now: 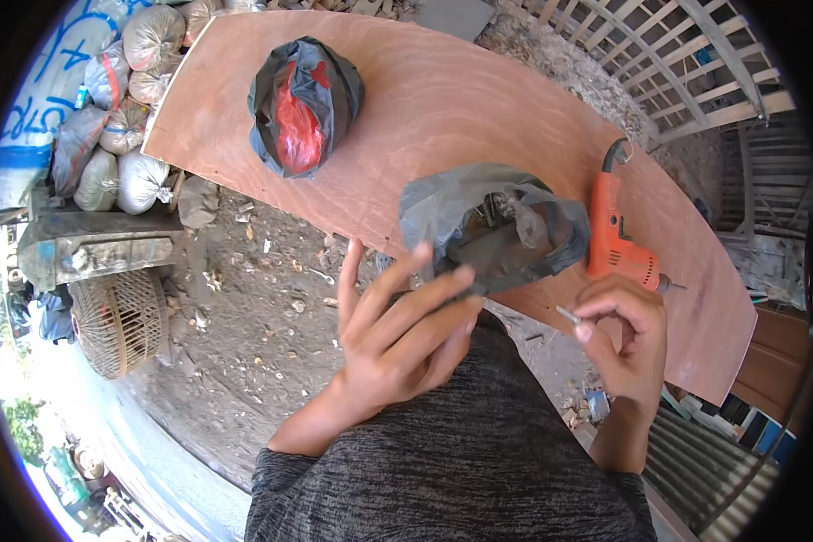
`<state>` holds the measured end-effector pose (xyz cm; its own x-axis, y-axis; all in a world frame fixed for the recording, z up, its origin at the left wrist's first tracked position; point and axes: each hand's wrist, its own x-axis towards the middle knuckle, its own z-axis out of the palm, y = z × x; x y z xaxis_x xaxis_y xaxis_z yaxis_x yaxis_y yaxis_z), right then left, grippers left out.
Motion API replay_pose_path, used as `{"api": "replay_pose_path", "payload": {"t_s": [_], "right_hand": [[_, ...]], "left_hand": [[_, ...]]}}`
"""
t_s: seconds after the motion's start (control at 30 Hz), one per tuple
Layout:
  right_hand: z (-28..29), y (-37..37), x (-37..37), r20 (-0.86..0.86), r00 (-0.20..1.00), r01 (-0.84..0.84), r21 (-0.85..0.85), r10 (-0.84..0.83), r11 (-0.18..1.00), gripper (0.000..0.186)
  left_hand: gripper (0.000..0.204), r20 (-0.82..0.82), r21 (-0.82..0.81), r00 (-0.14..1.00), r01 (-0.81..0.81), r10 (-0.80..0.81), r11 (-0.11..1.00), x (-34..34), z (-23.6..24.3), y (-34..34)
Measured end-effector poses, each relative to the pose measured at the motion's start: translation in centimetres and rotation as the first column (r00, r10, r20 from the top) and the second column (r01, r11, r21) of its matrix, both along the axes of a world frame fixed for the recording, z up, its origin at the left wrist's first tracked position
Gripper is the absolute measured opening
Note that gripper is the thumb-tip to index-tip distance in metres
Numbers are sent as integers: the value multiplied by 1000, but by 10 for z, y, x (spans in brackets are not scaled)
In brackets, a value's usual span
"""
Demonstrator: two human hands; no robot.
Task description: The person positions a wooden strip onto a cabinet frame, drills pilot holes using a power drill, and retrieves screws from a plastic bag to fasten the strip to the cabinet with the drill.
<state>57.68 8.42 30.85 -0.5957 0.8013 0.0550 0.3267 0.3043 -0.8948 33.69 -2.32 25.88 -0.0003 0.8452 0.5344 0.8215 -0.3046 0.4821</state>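
My left hand (402,343) is open, its fingers spread and slightly blurred, at the near side of a black plastic bag (426,200). The bag gapes open on a plywood sheet (461,99); dark contents and a small clear plastic bag (528,226) show inside it. Between thumb and forefinger, my right hand (632,339) pinches a short thin metal piece (566,315), too small to tell its exact kind. Just beyond that hand an orange electric drill (619,230) lies on the sheet, its bit pointing right.
Farther left on the plywood stands another dark plastic bag (341,90) with red plastic (296,126) inside. Filled sacks (122,122) are piled at the far left, above a wicker basket (117,321). A wooden lattice (659,54) stands at the far right. Littered dirt ground (253,298) lies below.
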Motion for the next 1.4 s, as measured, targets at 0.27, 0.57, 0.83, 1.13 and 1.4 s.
{"api": "replay_pose_path", "payload": {"t_s": [0.27,0.57,0.83,1.13,1.4], "right_hand": [[-44,-33,-2,-395,901,-78,261,181,962,16],[-72,-66,38,-300,925,-39,533,232,845,24],[-6,-33,141,188,974,-36,685,-129,728,35],[-33,100,125,810,564,-821,571,161,1,48],[-84,148,39,977,-197,-955,-172,82,-242,59]], "left_hand": [[50,960,-66,280,238,-4,969,79,-11,-19],[13,992,-50,126,196,25,979,143,-43,-58],[15,963,-236,-44,341,266,910,164,-62,-102],[21,889,-429,-38,280,457,859,206,-98,-164],[16,890,-436,-204,-124,407,891,251,-122,-198]]}}
